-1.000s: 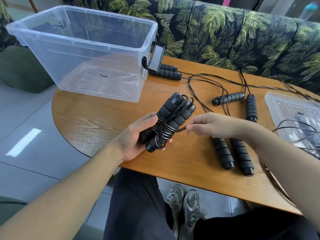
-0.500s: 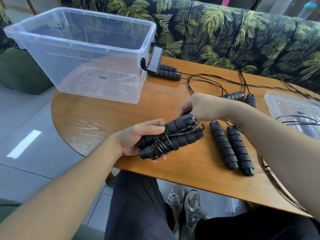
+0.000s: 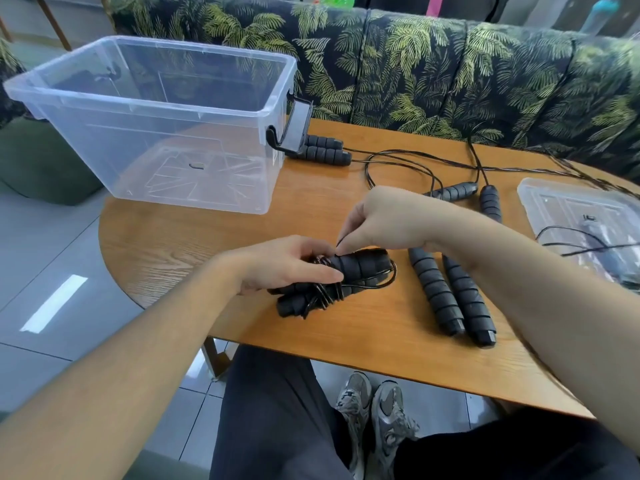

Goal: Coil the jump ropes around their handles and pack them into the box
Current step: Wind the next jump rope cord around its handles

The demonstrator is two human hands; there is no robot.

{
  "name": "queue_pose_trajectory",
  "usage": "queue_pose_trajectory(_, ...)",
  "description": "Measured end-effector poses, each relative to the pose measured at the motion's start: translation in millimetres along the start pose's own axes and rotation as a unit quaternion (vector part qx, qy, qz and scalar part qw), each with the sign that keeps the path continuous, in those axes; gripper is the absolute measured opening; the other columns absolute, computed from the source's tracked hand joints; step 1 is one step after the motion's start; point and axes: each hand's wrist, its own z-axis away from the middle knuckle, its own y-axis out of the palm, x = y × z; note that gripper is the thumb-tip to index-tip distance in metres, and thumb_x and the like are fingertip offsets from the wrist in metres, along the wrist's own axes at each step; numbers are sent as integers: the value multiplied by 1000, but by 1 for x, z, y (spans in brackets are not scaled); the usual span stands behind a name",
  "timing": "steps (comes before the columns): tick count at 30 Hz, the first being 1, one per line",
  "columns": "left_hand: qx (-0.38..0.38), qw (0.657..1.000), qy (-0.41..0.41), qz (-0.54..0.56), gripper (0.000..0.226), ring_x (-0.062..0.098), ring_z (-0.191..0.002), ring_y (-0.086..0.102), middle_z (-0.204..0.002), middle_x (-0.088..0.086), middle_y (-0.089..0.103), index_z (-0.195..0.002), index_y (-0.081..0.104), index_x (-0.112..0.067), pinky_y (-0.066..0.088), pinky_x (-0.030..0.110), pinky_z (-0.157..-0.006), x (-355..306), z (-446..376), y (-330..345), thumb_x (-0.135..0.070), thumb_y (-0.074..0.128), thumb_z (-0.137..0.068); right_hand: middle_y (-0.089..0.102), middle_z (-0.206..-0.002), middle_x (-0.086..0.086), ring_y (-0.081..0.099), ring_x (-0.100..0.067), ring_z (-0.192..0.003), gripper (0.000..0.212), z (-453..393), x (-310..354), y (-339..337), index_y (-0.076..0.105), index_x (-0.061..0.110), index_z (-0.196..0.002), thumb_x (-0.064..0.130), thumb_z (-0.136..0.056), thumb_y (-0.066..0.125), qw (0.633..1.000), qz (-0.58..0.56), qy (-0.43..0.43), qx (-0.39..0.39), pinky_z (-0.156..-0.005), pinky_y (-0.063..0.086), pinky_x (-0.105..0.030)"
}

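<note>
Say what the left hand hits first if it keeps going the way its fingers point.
Probably the pair of handles lying side by side on the table, right of the left hand and its coiled rope bundle; depth is uncertain.

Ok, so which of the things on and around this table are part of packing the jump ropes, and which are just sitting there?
Part of the job:
- coiled rope bundle, held by the left hand, with the right hand pinching its cord
- clear box
- loose handle pair by the right forearm
- handles by the box latch
- two far handles
- box lid

Just there:
- leaf-print sofa
- table
</note>
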Motion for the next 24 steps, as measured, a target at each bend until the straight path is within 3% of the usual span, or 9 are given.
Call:
queue_pose_trajectory(2, -37, 998, -13, -45, 43, 12, -108, 67, -119, -7, 69, -136, 53, -39, 50, 43, -105, -4, 0, -1, -47, 64, -95, 70, -77, 5, 61, -10, -72, 17, 3, 8, 4, 79, 25, -93, 39, -90, 69, 999, 37, -17, -19, -63, 49, -24)
queue_pose_trajectory(5, -71, 997, 4, -27, 28, 9, -111, 65, -119, -11, 67, -124, 56, -53, 48, 41, -105, -3, 0, 0, -43, 62, -98, 67, -72, 4, 54, -10, -59, 25, 10, 13, 10, 78, 25, -103, 37, -97, 58, 994, 80, -44, -52, -57, 47, -27)
queue_pose_trajectory(7, -105, 994, 17, -7, 28, 11, -110, 67, -118, -8, 69, -125, 58, -48, 50, 45, -104, 2, -1, 0, -40, 61, -98, 63, -66, 8, 51, -6, -55, 29, 13, 12, 13, 76, 26, -111, 37, -102, 51, 995, 59, -54, -58, -56, 46, -27)
queue_pose_trajectory(9, -140, 989, 34, 40, 31, 19, -108, 69, -115, -3, 72, -126, 58, -43, 51, 52, -101, 8, -3, 2, -41, 61, -96, 58, -56, 13, 48, -1, -47, 30, 16, 6, 18, 72, 28, -118, 35, -105, 46, 996, 21, -61, -61, -49, 37, -17)
queue_pose_trajectory(12, -192, 967, 62, 152, 28, 31, -103, 71, -112, 10, 73, -130, 58, -29, 54, 55, -97, 14, -6, 11, -24, 56, -102, 61, -64, 12, 45, -1, -45, 28, 20, -5, 23, 69, 33, -124, 35, -105, 48, 992, -55, -75, -80, -46, 34, -11)
queue_pose_trajectory(15, -214, 942, 69, 247, 26, 31, -90, 73, -102, 15, 75, -128, 60, -21, 58, 52, -84, 14, -7, 24, -16, 50, -104, 66, -70, 8, 46, 0, -49, 22, 26, -17, 27, 71, 33, -117, 33, -102, 55, 983, -140, -81, -84, -50, 39, -14)
queue_pose_trajectory(17, -201, 935, 69, 282, 29, 31, -87, 72, -100, 16, 73, -131, 58, -19, 59, 51, -75, 15, -9, 30, -19, 50, -103, 66, -68, 8, 48, -1, -51, 14, 31, -23, 32, 71, 28, -105, 35, -99, 60, 977, -181, -77, -84, -54, 41, -18)
queue_pose_trajectory(19, -175, 931, 87, 308, 37, 29, -86, 71, -101, 16, 71, -132, 60, -14, 58, 45, -68, 17, -10, 35, -27, 52, -97, 65, -66, 6, 48, -8, -54, 21, 34, -28, 35, 67, 19, -94, 40, -96, 65, 974, -202, -60, -89, -58, 41, -24)
queue_pose_trajectory(24, -131, 921, 110, 351, 48, 23, -89, 68, -95, 12, 69, -121, 64, -13, 57, 40, -69, 23, -11, 47, -42, 60, -84, 64, -64, 6, 46, -13, -56, 32, 36, -32, 35, 61, 19, -83, 49, -90, 69, 974, -221, 1, -45, -53, 40, -22)
